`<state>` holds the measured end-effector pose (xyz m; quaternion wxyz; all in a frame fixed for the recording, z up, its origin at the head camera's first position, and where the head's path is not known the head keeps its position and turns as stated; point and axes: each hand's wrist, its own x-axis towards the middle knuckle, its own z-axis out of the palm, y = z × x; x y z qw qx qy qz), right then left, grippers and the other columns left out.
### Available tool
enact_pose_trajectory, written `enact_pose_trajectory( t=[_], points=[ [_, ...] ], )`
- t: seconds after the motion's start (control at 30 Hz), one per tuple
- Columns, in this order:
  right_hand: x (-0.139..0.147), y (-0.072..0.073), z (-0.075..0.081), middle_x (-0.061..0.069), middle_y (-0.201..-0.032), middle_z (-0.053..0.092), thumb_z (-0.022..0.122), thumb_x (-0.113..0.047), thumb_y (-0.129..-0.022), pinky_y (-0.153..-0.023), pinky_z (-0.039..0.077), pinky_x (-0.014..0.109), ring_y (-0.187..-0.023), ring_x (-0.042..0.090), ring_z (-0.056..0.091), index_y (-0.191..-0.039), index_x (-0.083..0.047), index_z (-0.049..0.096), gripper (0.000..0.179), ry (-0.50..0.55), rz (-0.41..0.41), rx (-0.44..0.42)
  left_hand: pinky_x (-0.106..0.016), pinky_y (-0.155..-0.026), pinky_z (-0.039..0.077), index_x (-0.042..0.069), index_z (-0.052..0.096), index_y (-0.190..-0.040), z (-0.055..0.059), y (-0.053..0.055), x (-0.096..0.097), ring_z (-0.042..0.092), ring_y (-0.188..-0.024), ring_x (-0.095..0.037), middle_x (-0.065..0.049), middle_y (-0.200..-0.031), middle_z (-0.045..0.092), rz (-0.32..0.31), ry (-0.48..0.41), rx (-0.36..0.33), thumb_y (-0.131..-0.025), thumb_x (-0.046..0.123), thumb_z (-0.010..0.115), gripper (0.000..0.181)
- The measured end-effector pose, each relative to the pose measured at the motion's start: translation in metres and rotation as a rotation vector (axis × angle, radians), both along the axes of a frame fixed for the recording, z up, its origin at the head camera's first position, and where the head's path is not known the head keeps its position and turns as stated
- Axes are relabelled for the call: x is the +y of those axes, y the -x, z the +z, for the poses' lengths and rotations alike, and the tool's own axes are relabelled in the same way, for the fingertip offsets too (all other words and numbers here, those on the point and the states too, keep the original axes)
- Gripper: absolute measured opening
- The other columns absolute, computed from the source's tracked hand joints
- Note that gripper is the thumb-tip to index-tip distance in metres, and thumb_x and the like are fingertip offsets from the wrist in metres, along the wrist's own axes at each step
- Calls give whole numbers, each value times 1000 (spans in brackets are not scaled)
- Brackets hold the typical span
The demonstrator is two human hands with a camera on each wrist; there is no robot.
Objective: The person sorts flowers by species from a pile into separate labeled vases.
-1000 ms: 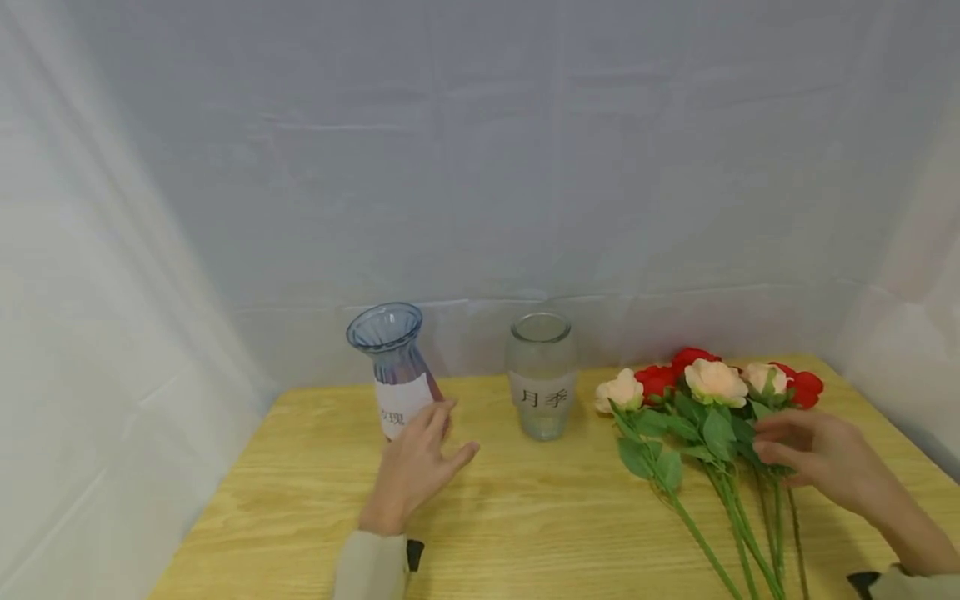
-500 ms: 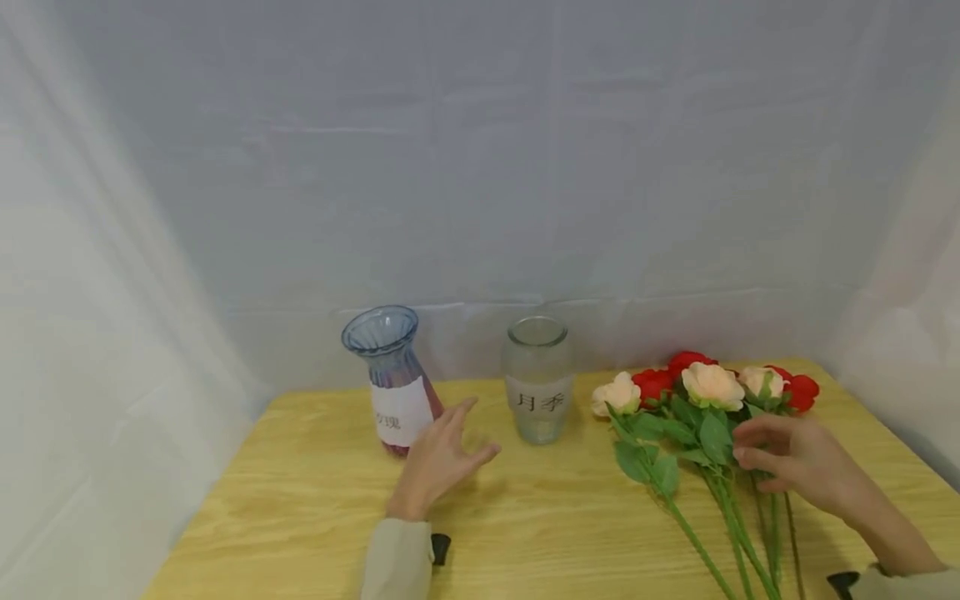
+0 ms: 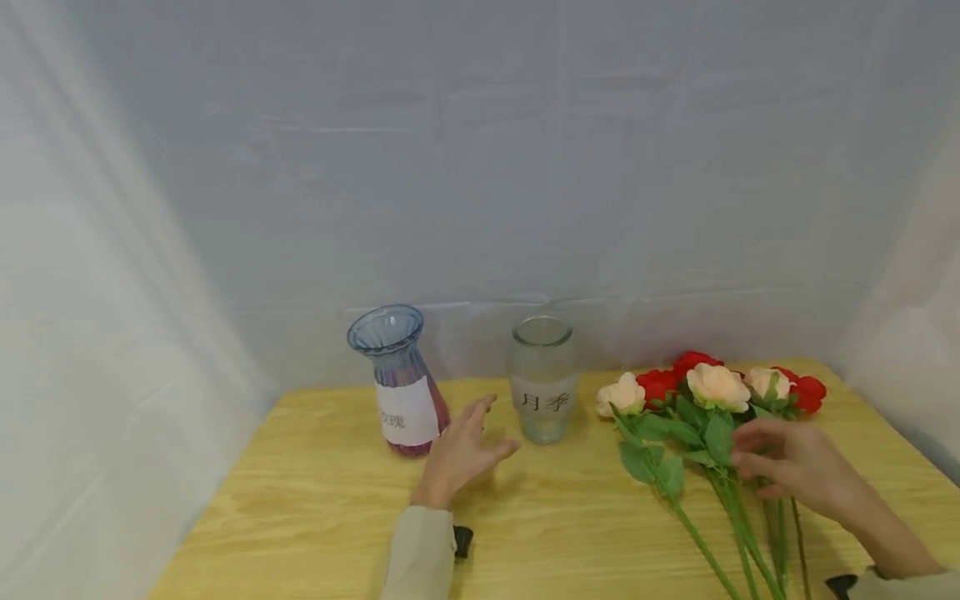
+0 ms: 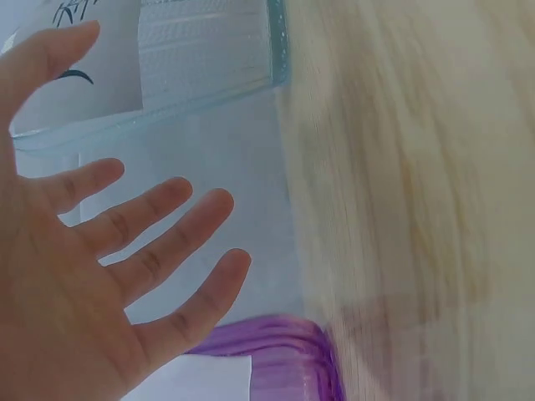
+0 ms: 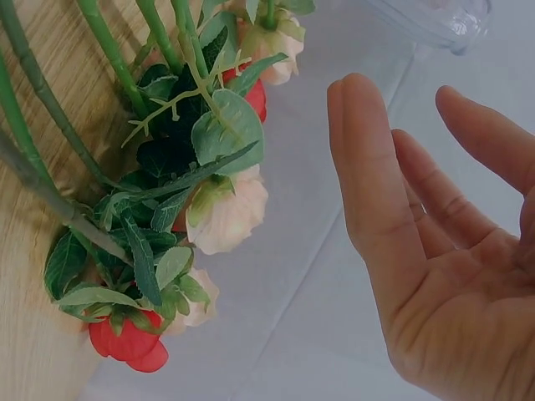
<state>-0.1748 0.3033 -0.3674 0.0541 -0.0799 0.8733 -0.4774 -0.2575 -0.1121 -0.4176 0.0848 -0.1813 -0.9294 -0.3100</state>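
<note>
My left hand point(image 3: 459, 454) hovers between two glass vases with its fingers spread and nothing in them. On its left stands a blue and purple flared vase point(image 3: 397, 358) with a white paper label; on its right is a clear vase point(image 3: 543, 425), also labelled. In the left wrist view, the palm and fingers point(image 4: 159, 259) show spread between the clear vase point(image 4: 209, 58) and the purple base point(image 4: 292, 359). My right hand point(image 3: 802, 467) hangs over the stems of the flowers, fingers loosely bent and holding nothing. The bunch mixes peach roses point(image 3: 717, 387) and red roses point(image 3: 808, 394).
The flowers lie on the right side of the wooden table point(image 3: 315, 508), their green stems point(image 3: 742, 533) pointing toward the front edge. A pale sheet point(image 3: 480, 167) hangs behind the table, with white sheeting point(image 3: 97, 333) at the sides.
My left hand has moved right, away from the blue and purple vase toward the clear one. My right hand has shifted slightly left over the flowers. The vases and flowers stay in place.
</note>
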Motion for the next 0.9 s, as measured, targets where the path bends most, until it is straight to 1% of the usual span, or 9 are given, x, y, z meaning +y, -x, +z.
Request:
enact_pose_trajectory(
  t=[0.13,0.23,0.3,0.4,0.57,0.77,0.9],
  points=[
    [-1,0,-4,19,-108,69,65,-8,-99,-67,60,39,-83,25,70,-127,19,53,41,11,-16,-30,-63,-96,45,4,48,-148,-2,2,6,56,-125,-43,-20,-144,55,4,13,8,-88,41,74,75],
    [-3,-1,-4,20,-107,68,65,-7,-98,-66,60,39,-83,26,70,-126,18,54,39,2,-22,-23,-62,-98,45,4,48,-148,-4,5,11,55,-126,-42,-20,-143,56,7,36,21,-88,36,76,74],
    [-5,-1,-4,18,-106,68,65,-6,-98,-66,60,39,-82,26,70,-126,18,54,38,9,-19,-26,-62,-99,44,3,47,-148,-5,6,13,55,-126,-42,-19,-142,56,8,32,19,-88,33,77,74],
    [-8,-1,-4,19,-108,67,64,-4,-98,-66,60,40,-83,26,70,-126,20,53,38,20,-13,-47,-61,-99,44,2,46,-149,-7,8,16,56,-124,-42,-21,-140,57,-8,-6,2,-87,30,79,76],
    [-10,0,-6,22,-111,67,64,-5,-98,-67,60,41,-86,29,70,-126,19,53,39,31,-2,-82,-58,-92,49,0,44,-148,-12,9,19,62,-114,-39,-22,-136,59,-25,-76,-29,-86,28,81,78],
    [-10,1,-7,19,-109,67,62,-4,-99,-67,60,42,-87,30,70,-127,20,51,38,50,16,-108,-57,-90,51,3,42,-150,-16,10,24,64,-111,-37,-21,-134,60,-20,-107,-55,-86,26,81,79],
    [-12,1,-7,19,-109,68,62,-6,-100,-67,60,43,-87,32,70,-126,20,52,38,47,26,-114,-58,-88,51,4,44,-149,-15,10,27,64,-111,-37,-20,-135,59,-17,-123,-57,-85,26,81,77]
  ],
)
